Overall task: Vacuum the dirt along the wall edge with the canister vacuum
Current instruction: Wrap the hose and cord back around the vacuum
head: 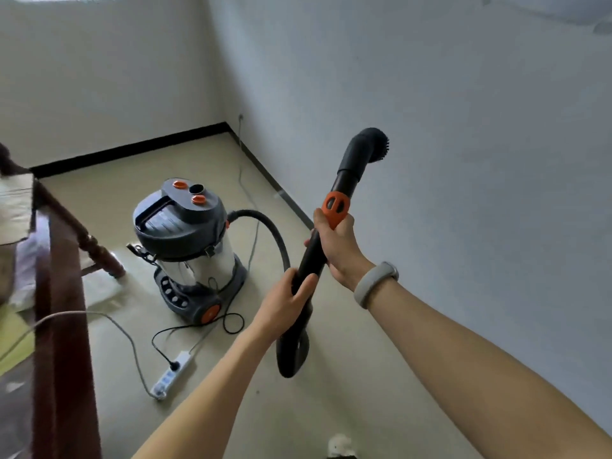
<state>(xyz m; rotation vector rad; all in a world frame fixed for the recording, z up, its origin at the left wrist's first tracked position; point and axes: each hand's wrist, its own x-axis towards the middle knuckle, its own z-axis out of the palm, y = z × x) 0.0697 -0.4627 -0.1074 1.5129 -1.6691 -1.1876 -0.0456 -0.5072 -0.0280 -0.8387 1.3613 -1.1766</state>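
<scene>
My left fingers (pixel 299 286) and right fingers (pixel 323 226) wrap the vacuum wand (pixel 314 250), its brush nozzle (pixel 374 144) angled up beyond my right fingers, well above the wall edge (pixel 281 190).

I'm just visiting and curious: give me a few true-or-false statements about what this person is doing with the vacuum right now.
1. Both hands hold the black vacuum wand. True: left hand lower, right hand higher.
2. The round black brush nozzle touches the floor. False: it is raised in the air, near the pale wall.
3. The grey canister vacuum with orange knobs lies tipped over. False: it stands upright.
4. A black plug sits in the white power strip. True.
</scene>
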